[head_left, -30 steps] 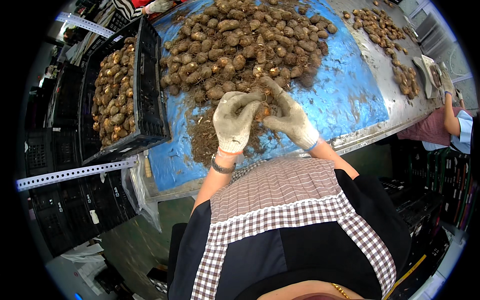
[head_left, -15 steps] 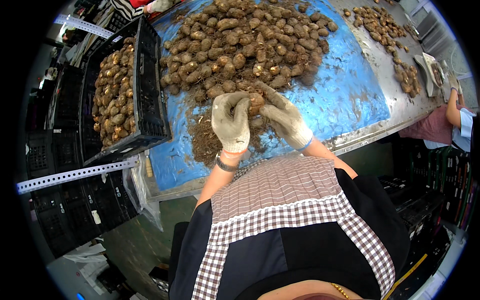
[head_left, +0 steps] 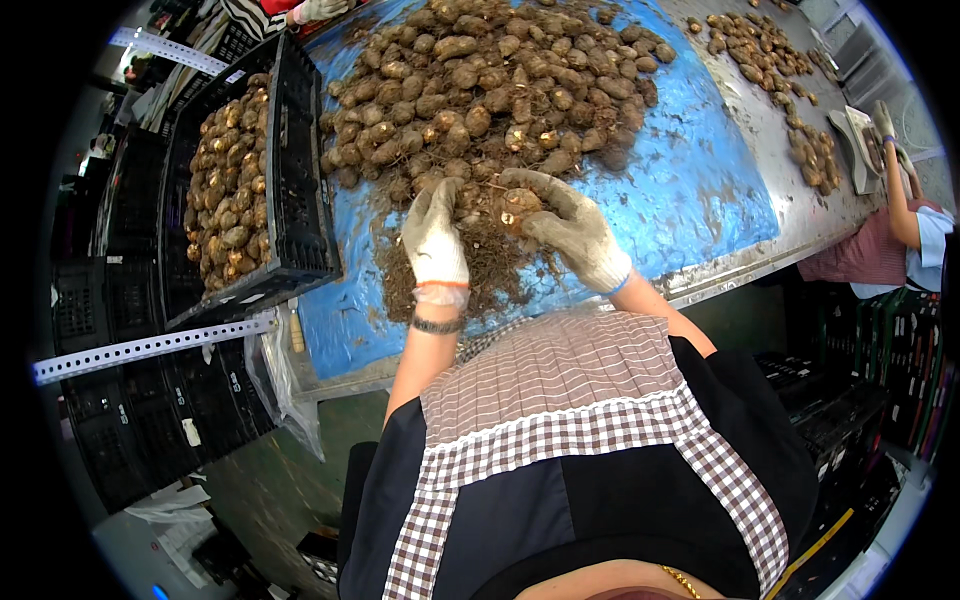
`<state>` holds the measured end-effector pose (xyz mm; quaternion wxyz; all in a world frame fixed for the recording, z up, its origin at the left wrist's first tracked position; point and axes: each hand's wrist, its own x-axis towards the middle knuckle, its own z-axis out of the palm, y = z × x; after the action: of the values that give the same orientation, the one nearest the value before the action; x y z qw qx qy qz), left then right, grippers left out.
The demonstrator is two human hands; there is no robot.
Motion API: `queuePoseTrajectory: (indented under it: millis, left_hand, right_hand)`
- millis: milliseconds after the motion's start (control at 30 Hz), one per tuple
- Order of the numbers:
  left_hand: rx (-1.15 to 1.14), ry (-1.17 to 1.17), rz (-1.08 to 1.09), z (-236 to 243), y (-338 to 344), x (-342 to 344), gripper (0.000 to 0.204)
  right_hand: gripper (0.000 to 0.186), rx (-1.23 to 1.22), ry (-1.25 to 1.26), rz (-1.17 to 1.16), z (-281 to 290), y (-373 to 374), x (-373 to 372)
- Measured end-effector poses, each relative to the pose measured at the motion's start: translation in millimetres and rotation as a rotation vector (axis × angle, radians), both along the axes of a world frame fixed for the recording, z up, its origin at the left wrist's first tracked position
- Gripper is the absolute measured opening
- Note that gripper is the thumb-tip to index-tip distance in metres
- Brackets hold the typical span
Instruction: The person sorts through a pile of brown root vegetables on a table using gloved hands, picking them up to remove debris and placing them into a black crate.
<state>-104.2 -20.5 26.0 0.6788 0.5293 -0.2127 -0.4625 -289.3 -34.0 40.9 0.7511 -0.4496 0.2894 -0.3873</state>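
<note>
My right hand (head_left: 578, 230), in a soiled white work glove, grips a brown taro corm (head_left: 520, 204) between thumb and fingers, its pale cut spot showing. Just left of it, my gloved left hand (head_left: 437, 235) is apart from that corm, fingers stretched forward and slightly parted, with nothing visible in them. Both hands are over a heap of dark root fibres and soil (head_left: 480, 270) at the near edge of a large taro pile (head_left: 470, 90). Blue plastic sheeting (head_left: 700, 190) lies under the pile.
A black crate (head_left: 305, 190) full of taro corms stands tilted at the left. A perforated metal bar (head_left: 150, 352) runs near it. At the right, more taro (head_left: 815, 155) lies on the metal table beside a scale (head_left: 860, 150), where another person's arm (head_left: 900, 200) reaches. Another gloved hand (head_left: 320, 10) shows far left.
My left hand has moved left, off the taro corm, and its fingers have straightened. The corm stays in my right hand, shifted slightly. The co-worker's hand at the right has risen.
</note>
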Motion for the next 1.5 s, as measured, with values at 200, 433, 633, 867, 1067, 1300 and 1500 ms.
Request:
queuePoseTrajectory:
  millis: [200, 433, 633, 867, 1067, 1300, 1500]
  left_hand:
    - [-0.317, -0.51, -0.416, 19.2, 16.0, -3.9, 0.03]
    - [-0.391, -0.665, -0.417, 24.9, 13.3, -5.0, 0.023]
    - [-0.059, -0.27, -0.249, 11.6, 4.1, -13.4, 0.015]
    - [-0.311, -0.642, -0.097, 8.4, 13.8, -17.7, 0.01]
    - [-0.258, -0.6, -0.134, 1.1, 16.0, -20.6, 0.013]
    - [0.122, -0.454, -0.024, -5.8, 1.1, 5.4, 0.02]
    - [-0.255, -0.435, -0.139, 6.5, 21.0, -1.7, 0.021]
  right_hand:
    - [0.063, -0.061, 0.044, 0.018, -0.8, -5.3, 0.0]
    - [0.074, -0.236, 0.127, -0.002, 5.7, -4.1, -2.5]
    - [0.073, -0.141, 0.16, -0.039, 4.2, -4.2, 0.6]
    - [0.071, -0.102, 0.057, 0.021, -5.5, 0.8, 8.5]
    - [0.068, -0.036, 0.057, -0.015, -7.0, 4.3, 22.5]
    - [0.075, -0.509, 0.186, 0.017, -0.1, 9.1, 13.8]
    - [0.072, 0.036, -0.257, 0.138, -8.9, 2.5, 12.1]
